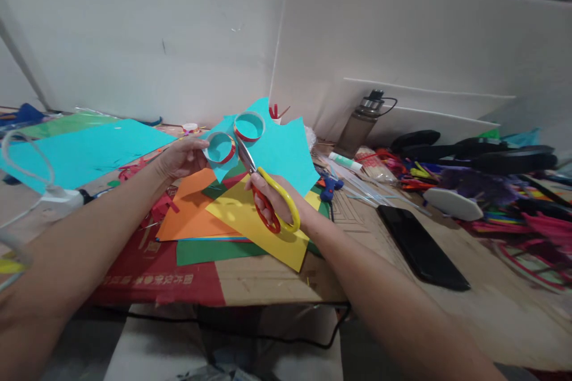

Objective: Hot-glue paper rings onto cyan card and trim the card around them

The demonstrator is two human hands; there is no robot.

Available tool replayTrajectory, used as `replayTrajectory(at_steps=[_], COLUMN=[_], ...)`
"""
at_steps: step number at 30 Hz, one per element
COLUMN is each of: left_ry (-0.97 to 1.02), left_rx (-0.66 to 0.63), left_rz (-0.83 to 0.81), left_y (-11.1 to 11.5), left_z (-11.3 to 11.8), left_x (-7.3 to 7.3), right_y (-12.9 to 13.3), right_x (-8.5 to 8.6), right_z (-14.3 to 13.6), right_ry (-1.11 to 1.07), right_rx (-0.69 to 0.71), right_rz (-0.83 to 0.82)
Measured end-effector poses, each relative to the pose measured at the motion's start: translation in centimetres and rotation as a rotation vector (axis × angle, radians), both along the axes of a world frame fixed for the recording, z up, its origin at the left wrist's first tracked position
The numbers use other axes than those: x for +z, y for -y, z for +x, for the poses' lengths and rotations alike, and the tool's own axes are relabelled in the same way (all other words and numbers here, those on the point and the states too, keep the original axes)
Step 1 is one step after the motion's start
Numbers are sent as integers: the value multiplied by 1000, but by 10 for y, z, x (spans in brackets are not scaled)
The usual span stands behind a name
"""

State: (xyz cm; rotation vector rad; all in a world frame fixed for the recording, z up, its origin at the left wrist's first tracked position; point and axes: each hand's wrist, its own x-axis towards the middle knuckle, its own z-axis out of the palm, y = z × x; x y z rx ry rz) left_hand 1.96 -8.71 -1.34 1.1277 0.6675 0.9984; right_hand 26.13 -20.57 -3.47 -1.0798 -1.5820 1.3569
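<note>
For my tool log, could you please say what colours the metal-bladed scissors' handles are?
Yellow loop and red loop, in the head view.

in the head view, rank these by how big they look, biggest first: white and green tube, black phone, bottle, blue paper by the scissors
1. Blue paper
2. Black phone
3. Bottle
4. White and green tube
</note>
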Motion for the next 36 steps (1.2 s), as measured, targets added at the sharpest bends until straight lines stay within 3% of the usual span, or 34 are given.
replayTrajectory(at_steps=[6,18,29,36], left_ry=[27,29,-39,-21], left_rx=[-93,-44,-102,-115], left_rz=[27,47,134,129], left_y=[-7,-4,-7,-8], left_z=[-4,-3,-3,-5], left_x=[-6,-4,-4,-7], right_y=[1,-2,-4,-6], right_x=[1,-6,1,7], right_z=[-1,1,4,4], right_ry=[27,98,167,180], right_rx=[-26,-68,-32,-80], right_rz=[28,67,75,123])
